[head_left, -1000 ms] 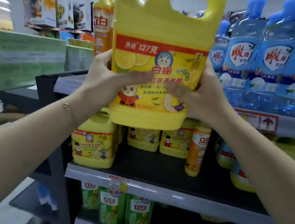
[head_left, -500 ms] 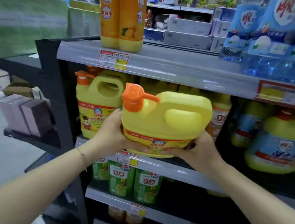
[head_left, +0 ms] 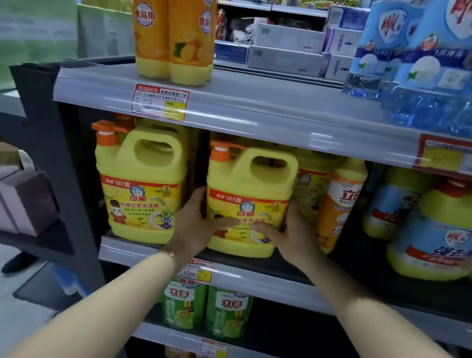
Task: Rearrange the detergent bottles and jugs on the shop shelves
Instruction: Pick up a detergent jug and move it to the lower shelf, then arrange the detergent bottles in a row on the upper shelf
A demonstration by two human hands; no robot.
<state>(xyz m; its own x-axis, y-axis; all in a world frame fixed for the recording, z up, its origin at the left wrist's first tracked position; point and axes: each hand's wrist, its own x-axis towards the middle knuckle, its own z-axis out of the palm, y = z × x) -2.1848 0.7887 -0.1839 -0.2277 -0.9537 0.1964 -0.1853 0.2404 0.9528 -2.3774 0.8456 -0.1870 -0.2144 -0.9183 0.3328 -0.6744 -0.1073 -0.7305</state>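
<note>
Yellow plastic jug with orange pump cap (head_left: 251, 181): stands upright on the dark middle shelf (head_left: 291, 273), near its front edge, handle to the right and pump to the left; its base appears to rest on the shelf board.
Left hand (head_left: 196, 225): grips the jug's left side low down, thumb laid across the front label, fingers curled round the side out of view.
Right hand (head_left: 290, 238): grips the jug's right side at the same height, thumb across the front label pointing left; the 2 thumb tips lie near each other without touching.
Matching yellow jug (head_left: 140, 183): upright just to the left on the same shelf, a narrow dark gap between the 2; more yellow jugs stand behind both.
Slim orange bottle with white label (head_left: 338, 205): upright just right of the right hand, on the same shelf.
Yellow jugs with blue labels (head_left: 438, 237): further right on that shelf, well apart from the held jug.
Grey upper shelf (head_left: 237, 118): carries 2 tall orange bottles (head_left: 175, 18) at the left and clear blue bottles (head_left: 455, 73) at the right; a red-bordered price tag (head_left: 159, 102) sits on its front rail.
Green bottles (head_left: 204, 308): 2 side by side on the shelf below, under the held jug.
Thin bracelet (head_left: 171, 254): on the left wrist.
</note>
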